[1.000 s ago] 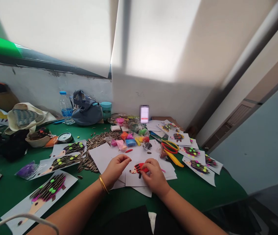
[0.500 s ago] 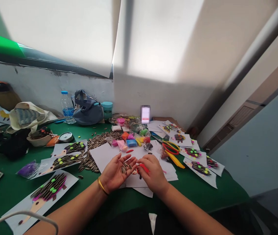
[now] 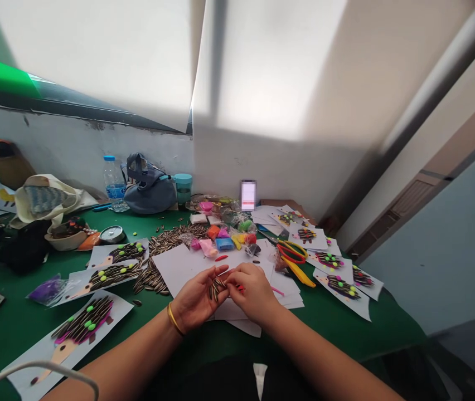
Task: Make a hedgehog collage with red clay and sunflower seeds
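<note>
Palm up and cupped, my left hand (image 3: 195,298) holds several striped sunflower seeds (image 3: 216,288). A gold bracelet (image 3: 173,318) circles that wrist. My right hand (image 3: 252,292) reaches over the left fingers, its thumb and fingertips pinched at a sunflower seed on the palm's edge. Under both hands lie white paper sheets (image 3: 179,264); a bit of red clay shows beside the right fingers, mostly hidden. A small red clay strip (image 3: 221,258) lies on the paper just beyond. To the left spreads a heap of sunflower seeds (image 3: 154,273).
Bagged coloured clay (image 3: 224,244) sits behind the paper. Scissors (image 3: 291,252) and a yellow tool (image 3: 302,274) lie to the right, near hedgehog pictures (image 3: 342,287). More hedgehog pictures (image 3: 82,323) lie left. A phone (image 3: 248,195), bag (image 3: 149,192) and bottle (image 3: 115,186) stand at the back.
My right hand has moved left, from over the red clay on the paper to the seeds in my left palm. The left hand's fingers have curled in slightly.
</note>
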`<state>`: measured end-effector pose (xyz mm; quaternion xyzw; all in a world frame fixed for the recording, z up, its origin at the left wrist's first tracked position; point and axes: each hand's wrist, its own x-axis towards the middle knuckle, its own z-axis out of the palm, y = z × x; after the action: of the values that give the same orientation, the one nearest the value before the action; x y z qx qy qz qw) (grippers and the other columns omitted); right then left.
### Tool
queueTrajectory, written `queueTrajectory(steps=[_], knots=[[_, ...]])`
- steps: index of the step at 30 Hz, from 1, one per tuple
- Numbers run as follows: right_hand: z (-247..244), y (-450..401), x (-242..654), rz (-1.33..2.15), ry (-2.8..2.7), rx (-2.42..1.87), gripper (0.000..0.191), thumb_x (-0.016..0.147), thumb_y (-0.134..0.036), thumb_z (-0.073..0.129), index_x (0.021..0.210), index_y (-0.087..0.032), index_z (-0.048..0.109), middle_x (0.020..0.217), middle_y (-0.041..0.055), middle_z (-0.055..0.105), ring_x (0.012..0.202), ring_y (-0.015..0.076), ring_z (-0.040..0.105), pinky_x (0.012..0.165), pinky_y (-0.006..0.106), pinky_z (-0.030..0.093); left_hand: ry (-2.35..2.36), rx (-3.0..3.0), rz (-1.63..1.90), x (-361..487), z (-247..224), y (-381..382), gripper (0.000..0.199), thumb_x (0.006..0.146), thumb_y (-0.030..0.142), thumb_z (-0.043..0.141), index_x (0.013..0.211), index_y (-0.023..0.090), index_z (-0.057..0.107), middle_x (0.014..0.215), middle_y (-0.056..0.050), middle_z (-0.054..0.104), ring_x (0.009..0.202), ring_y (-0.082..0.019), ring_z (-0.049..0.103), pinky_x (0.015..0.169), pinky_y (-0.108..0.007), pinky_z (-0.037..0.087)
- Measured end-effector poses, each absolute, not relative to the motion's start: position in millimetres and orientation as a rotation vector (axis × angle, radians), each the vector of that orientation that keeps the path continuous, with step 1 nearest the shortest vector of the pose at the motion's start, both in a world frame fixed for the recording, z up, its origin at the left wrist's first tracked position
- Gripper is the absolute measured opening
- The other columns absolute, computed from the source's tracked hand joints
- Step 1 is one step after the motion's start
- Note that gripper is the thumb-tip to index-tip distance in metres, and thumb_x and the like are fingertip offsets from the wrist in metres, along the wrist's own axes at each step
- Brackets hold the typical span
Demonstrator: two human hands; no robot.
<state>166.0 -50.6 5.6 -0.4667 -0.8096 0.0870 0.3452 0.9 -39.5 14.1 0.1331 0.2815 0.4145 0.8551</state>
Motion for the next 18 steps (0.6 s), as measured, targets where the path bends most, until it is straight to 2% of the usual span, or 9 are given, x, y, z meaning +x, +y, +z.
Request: queueTrajectory(steps=[5, 8, 11, 13, 16, 18], knots=[[9, -56, 164, 0.178, -2.214, -1.169, 0.027, 0.079, -0.016, 0.066, 0.102, -0.03, 0.07, 0.091, 0.0026, 0.064, 0.09, 0.0208, 0.054, 0.081, 0.035, 0.035, 0.612, 0.264, 0.87, 0, 10, -39, 0.025, 0.097, 0.027, 0.041, 0.109, 0.013, 0.058, 0.076, -0.004, 0.065, 0.06, -0.011, 0.065, 0.057, -0.022, 0.053], [10, -56, 164, 0.161, -2.255, -1.181, 0.02, 0.084, -0.02, 0.064, 0.101, -0.03, 0.07, 0.091, 0.0025, 0.064, 0.091, 0.0203, 0.054, 0.081, 0.035, 0.033, 0.589, 0.263, 0.852, 0, 10, -39, 0.028, 0.098, 0.03, 0.04, 0.11, 0.012, 0.058, 0.081, -0.005, 0.066, 0.063, -0.011, 0.065, 0.06, -0.023, 0.054], [13, -55, 165, 0.178, -2.201, -1.186, 0.015, 0.089, -0.02, 0.059, 0.096, -0.027, 0.07, 0.09, 0.0022, 0.064, 0.09, 0.019, 0.054, 0.081, 0.034, 0.033, 0.559, 0.295, 0.824, 0, 11, -41, 0.021, 0.096, 0.026, 0.047, 0.106, 0.012, 0.059, 0.084, -0.005, 0.065, 0.069, -0.011, 0.065, 0.07, -0.024, 0.055], [17, -55, 166, 0.214, -2.117, -1.174, 0.015, 0.091, -0.019, 0.056, 0.096, -0.025, 0.069, 0.089, 0.0025, 0.063, 0.089, 0.0185, 0.054, 0.08, 0.033, 0.035, 0.587, 0.369, 0.806, 0, 11, -42, 0.013, 0.091, 0.022, 0.057, 0.099, 0.012, 0.06, 0.083, -0.004, 0.063, 0.071, -0.01, 0.063, 0.064, -0.019, 0.052], [20, -55, 167, 0.298, -2.017, -1.152, 0.016, 0.093, -0.02, 0.053, 0.095, -0.024, 0.068, 0.087, 0.0026, 0.062, 0.089, 0.0183, 0.054, 0.08, 0.032, 0.038, 0.652, 0.499, 0.763, 0, 8, -43, 0.016, 0.084, 0.026, 0.067, 0.085, 0.014, 0.057, 0.071, 0.001, 0.055, 0.057, -0.005, 0.052, 0.042, -0.011, 0.033], [19, -54, 168, 0.376, -1.971, -1.138, 0.014, 0.092, -0.02, 0.054, 0.092, -0.024, 0.068, 0.086, 0.0021, 0.062, 0.088, 0.0181, 0.055, 0.08, 0.032, 0.04, 0.644, 0.565, 0.722, -1, 7, -43, 0.022, 0.083, 0.03, 0.07, 0.081, 0.015, 0.054, 0.063, 0.004, 0.046, 0.048, -0.002, 0.04, 0.039, -0.011, 0.02]])
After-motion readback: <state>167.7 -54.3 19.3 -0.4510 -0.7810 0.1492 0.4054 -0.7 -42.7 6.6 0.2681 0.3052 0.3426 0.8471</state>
